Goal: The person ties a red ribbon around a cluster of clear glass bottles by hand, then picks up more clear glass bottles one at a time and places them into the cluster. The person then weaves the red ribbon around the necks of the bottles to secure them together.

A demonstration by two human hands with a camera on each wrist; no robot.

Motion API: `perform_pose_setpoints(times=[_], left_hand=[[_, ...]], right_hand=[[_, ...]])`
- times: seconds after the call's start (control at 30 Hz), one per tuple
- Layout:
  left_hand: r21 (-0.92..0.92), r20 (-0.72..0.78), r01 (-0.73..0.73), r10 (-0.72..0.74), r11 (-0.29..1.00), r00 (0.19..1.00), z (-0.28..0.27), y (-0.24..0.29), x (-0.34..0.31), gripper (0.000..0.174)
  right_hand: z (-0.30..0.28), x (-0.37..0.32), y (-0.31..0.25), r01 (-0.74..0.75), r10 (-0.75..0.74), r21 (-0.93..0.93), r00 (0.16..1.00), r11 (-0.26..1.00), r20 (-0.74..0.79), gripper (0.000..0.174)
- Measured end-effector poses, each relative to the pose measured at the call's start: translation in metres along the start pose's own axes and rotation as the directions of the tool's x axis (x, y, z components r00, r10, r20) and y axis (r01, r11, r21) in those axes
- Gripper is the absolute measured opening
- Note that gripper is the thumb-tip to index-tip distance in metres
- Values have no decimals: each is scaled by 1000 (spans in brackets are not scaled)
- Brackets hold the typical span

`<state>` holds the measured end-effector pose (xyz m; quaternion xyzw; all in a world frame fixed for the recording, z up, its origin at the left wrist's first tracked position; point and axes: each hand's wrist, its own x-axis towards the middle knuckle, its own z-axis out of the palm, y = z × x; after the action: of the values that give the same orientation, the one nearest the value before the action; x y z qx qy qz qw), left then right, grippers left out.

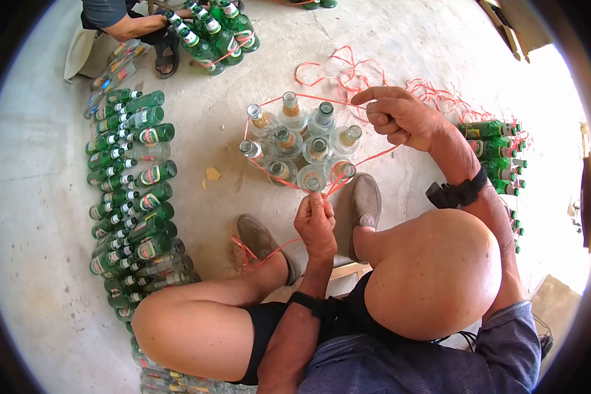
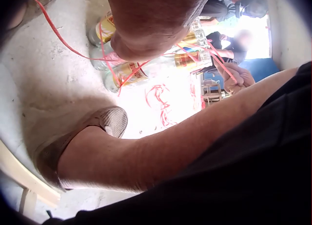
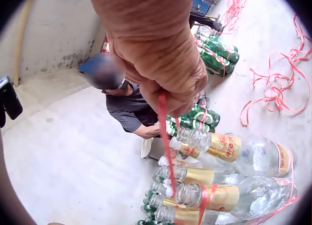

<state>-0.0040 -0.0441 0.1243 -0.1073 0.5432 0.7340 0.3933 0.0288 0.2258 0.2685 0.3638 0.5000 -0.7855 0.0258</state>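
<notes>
Several clear glass bottles [image 1: 284,139] with gold neck labels stand upright in a tight cluster on the floor. A red plastic strap [image 1: 322,98] loops round their necks and stretches out to the right. At the near side of the cluster, my left hand [image 1: 316,226] pinches the strap between thumb and fingers, with a loose tail trailing left toward a shoe. My right hand [image 1: 404,118] is raised right of the bottles, its fingers curled round the strap and the index finger extended. In the right wrist view the strap [image 3: 165,132] runs taut from that hand toward a bottle neck.
Rows of green bottles [image 1: 154,174] lie on the left; more lie in strapped bundles [image 1: 492,148] at the right. Loose red strap [image 1: 354,72] tangles behind the cluster. Another person's arm [image 1: 134,27] is beside a standing green bundle [image 1: 220,43]. My shoes [image 1: 366,200] flank the near side.
</notes>
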Motion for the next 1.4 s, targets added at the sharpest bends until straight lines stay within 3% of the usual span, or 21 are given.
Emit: perform_pose_setpoints(times=[0.33,0.53,0.63,0.73,0.97,1.23,1.33,1.4], left_hand=[[32,22,-104,103,994,994,0,-1,2,30],[63,-33,-151,153,987,988,4,-1,0,32],[86,-44,-165,169,983,985,3,-1,0,31],[113,-56,-163,170,980,984,3,1,0,31],[89,-43,-161,165,983,985,-1,-1,2,26],[106,-38,-163,167,981,985,-2,-1,3,27],[99,-33,-157,161,983,986,-3,-3,4,26],[107,-20,-155,158,982,987,-4,-3,3,26]], right_hand=[[-1,3,22,13,-42,-304,995,953,-87,40],[-1,1,41,92,-125,-357,990,930,-71,35],[-8,4,48,177,-256,-501,962,847,-94,32],[-14,12,65,300,-457,-698,888,650,-43,29],[-9,5,85,297,-554,-804,831,514,-48,23],[4,4,106,368,-720,-869,694,332,18,12],[9,-1,112,309,-691,-883,723,353,-23,11],[11,-3,116,324,-720,-892,694,315,-2,11]])
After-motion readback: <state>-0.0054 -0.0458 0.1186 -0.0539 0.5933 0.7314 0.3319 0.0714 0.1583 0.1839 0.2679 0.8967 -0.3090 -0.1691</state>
